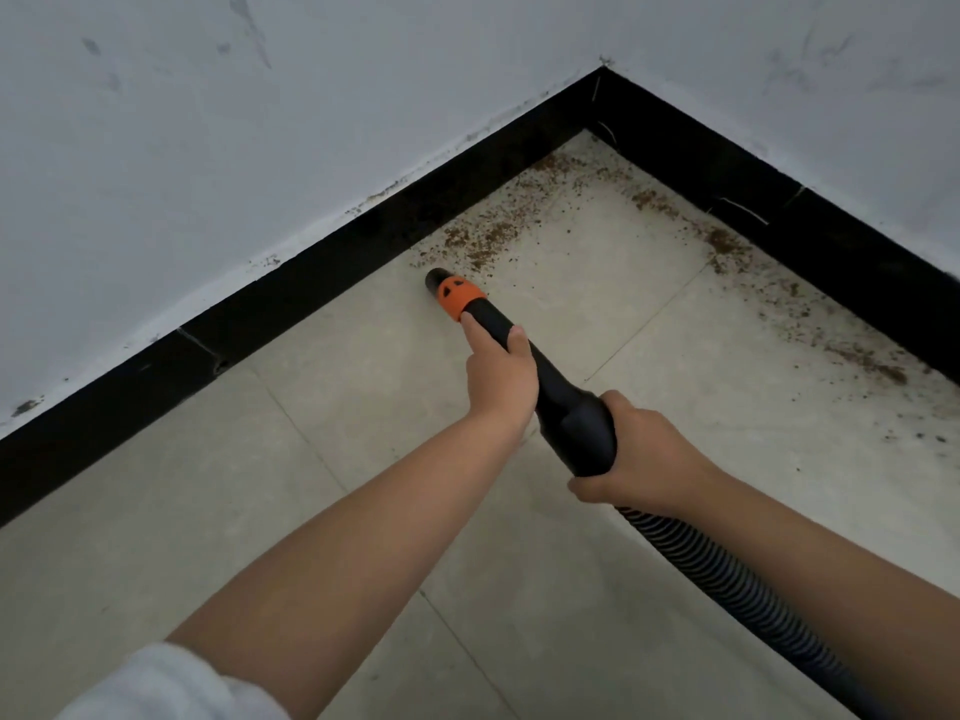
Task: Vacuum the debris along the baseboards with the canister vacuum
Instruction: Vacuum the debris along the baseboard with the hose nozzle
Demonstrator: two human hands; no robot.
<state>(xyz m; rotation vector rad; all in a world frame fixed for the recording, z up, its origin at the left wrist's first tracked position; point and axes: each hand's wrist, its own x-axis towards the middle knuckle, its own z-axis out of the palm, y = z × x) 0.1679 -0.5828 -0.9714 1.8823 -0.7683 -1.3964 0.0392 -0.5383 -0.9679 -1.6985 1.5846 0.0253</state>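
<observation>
Nozzle at the near end of the debris trail.
My left hand [498,376] and right hand [639,459] both gripped the wand [545,387]; next, its nozzle [441,283] needed sweeping along the baseboard [467,184] through the debris [483,241].

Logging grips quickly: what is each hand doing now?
Left hand: grips the black vacuum wand behind its orange collar.
Right hand: grips the wand's rear, by the hose.

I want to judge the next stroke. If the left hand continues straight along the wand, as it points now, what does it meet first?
Probably the orange collar just ahead of the left hand, then the nozzle tip. Beyond lie the brown debris and black baseboard; depth is uncertain.
</observation>
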